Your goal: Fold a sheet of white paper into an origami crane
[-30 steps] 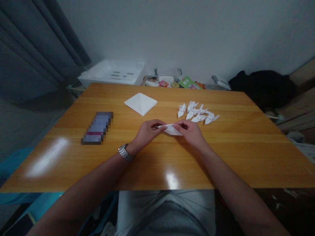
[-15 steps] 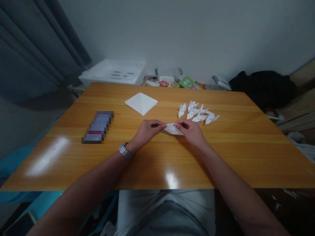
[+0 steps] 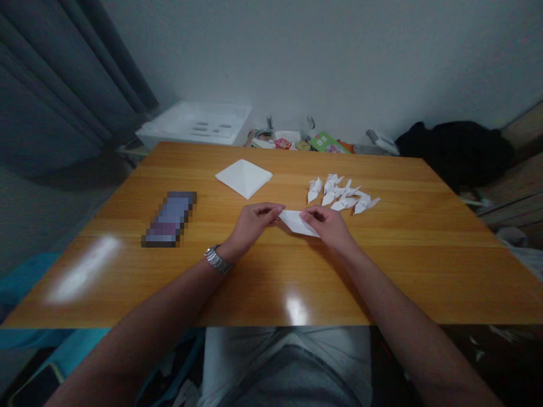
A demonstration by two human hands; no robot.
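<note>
1. Now the folded paper point(image 3: 299, 223) shows more face than 0.5 s ago; I judge its folding unfinished.
2. My left hand point(image 3: 253, 221) pinches its left corner; my right hand point(image 3: 329, 224) clamps its right end.
3. It's over the desk point(image 3: 271, 288), this side of the folded figures point(image 3: 333, 195).

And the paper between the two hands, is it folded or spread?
Folded: the held paper shows as a narrow, straight-edged shape, much smaller than the white sheet lying beyond it.

No text can be read; any print on the green item point(image 3: 327, 142) seems too small.
</note>
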